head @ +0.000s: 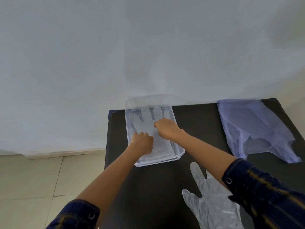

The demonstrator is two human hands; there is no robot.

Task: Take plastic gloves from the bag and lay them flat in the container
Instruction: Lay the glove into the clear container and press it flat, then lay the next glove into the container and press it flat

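A clear plastic container stands at the back left of the black table. A see-through plastic glove lies spread inside it, fingers pointing away from me. My left hand rests on the glove's near part with fingers curled. My right hand presses on the glove's middle, fingers bent down onto it. A second clear glove lies flat on the table near me, partly under my right sleeve. The pale purple plastic bag lies limp at the back right.
The black table stands against a white wall; its left edge drops to a tiled floor. Bare table surface lies between the container and the bag.
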